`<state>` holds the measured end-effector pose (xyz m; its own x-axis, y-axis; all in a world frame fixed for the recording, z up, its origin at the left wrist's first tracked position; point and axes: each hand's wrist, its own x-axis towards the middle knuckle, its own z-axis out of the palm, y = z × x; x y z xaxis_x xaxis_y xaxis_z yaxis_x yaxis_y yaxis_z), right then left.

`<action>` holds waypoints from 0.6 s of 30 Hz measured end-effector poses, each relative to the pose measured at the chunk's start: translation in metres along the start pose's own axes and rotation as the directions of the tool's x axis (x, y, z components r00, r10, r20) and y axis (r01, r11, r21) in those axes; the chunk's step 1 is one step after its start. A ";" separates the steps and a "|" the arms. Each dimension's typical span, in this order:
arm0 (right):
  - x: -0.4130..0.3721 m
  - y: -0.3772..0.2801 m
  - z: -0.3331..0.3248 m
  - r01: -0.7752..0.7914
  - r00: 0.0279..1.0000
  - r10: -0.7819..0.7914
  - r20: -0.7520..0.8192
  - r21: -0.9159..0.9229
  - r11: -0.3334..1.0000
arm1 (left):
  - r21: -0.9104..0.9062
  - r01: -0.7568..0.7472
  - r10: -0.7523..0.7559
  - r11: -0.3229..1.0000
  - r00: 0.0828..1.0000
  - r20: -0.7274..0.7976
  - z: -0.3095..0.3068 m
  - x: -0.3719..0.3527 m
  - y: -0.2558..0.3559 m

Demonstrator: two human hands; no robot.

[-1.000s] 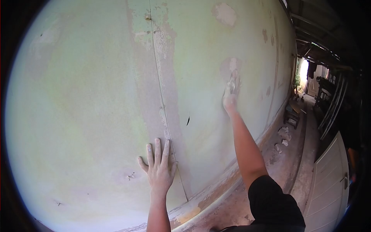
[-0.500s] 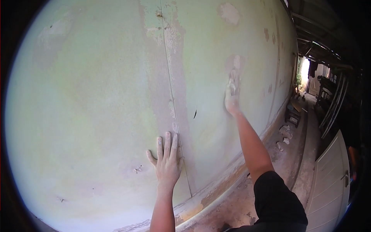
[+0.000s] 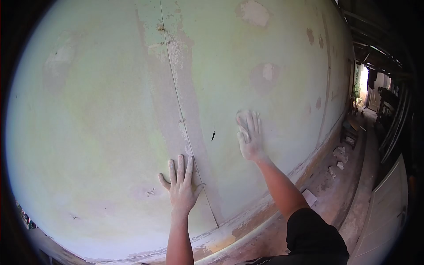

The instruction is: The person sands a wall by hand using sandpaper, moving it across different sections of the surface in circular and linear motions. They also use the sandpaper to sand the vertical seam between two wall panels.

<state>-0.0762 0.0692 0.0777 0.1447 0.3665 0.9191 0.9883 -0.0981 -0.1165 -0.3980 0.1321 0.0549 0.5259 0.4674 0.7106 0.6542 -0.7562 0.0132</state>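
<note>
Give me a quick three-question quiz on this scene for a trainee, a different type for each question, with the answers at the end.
1. True or false: the left hand is lifted clear of the wall.
2. Where is the right hand? A) flat on the wall, left of the seam; B) flat on the wall, right of the seam; C) hanging at the person's side.
3. Short answer: which hand is higher on the wall?

Key: 1 false, its palm and fingers lie flat on the wall; 2 B; 3 the right hand.
</note>
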 end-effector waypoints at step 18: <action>0.074 0.061 -0.029 -0.183 0.960 0.205 -0.191 0.126 0.975 | 0.046 0.086 -0.084 0.995 0.995 -0.047 -0.024 0.031 0.013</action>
<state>-0.0069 0.0639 0.1493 0.3327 0.1554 0.9301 0.9430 -0.0462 -0.3295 -0.3859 0.1260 0.0942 0.4432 0.5074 0.7390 0.7214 -0.6912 0.0419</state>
